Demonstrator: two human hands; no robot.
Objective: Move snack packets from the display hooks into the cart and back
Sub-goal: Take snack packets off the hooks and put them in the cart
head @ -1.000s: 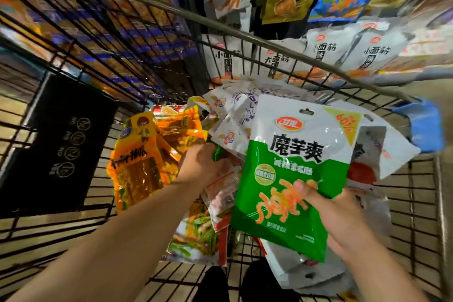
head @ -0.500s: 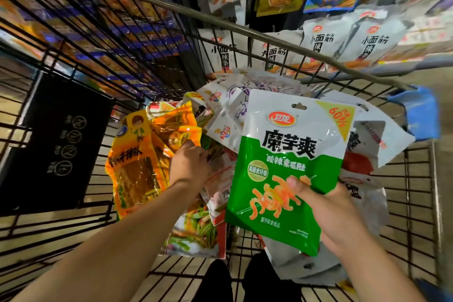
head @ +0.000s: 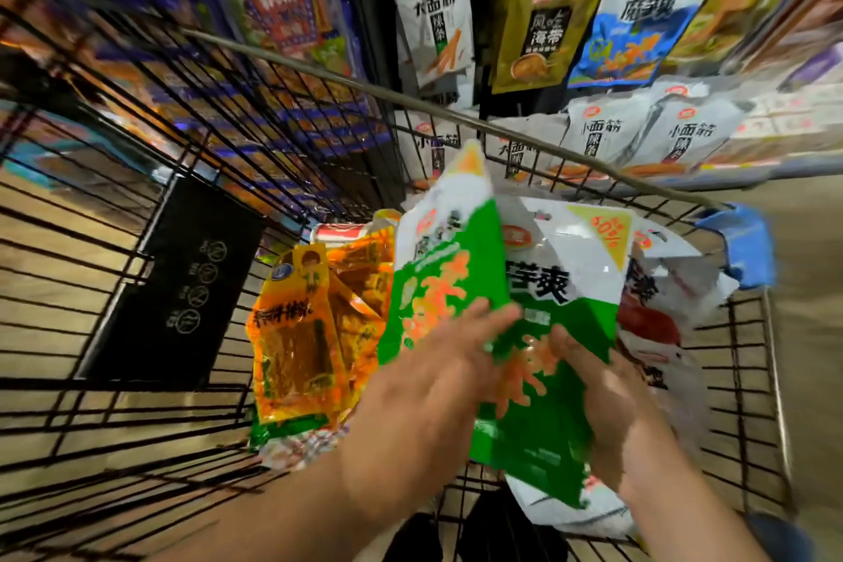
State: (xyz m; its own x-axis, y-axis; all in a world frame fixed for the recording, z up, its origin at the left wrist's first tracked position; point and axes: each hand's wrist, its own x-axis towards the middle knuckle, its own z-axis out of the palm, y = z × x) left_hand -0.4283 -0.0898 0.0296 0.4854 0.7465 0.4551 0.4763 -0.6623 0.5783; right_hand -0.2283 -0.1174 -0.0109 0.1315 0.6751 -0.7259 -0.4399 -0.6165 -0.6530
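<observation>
Scanning the head view, the only one: both hands work over the cart (head: 319, 74), parked right against the display (head: 372, 59), probably so packets travel a short way. The right hand (head: 606, 402) grips the green packet (head: 575, 301) low down, with the thumb curled onto the front and the other fingers hidden behind. It is held face up above the pile, likely for sorting or rehanging. The left hand (head: 424, 388) lies against the tilted packet (head: 442, 283), same green-white design, with fingers (head: 492, 319) fairly straight along its front. The thumb is hidden and blur is heavy, so pinch or mere press cannot be told. The tilted packet overlaps the green packet's left edge, seemingly being stacked with it, though that is a guess. In the cart, orange packets (head: 296, 333) lie left and white packets (head: 661, 287) right. So two task packets are in hand over the cart, the rest lie inside, and more hang on the display. Writing: the green packet shows "芋爽" in black, a red logo, and "60%" on a yellow corner. The hung white packet (head: 433, 27) reads "大面筋", the olive packet (head: 543, 32) "海带", and the lower white packets (head: 606, 137) "小面筋". The blue packet (head: 638, 27) has text too blurred to read. The black panel (head: 182, 287) carries four crossed-out icons. Orange packet text is unreadable.
</observation>
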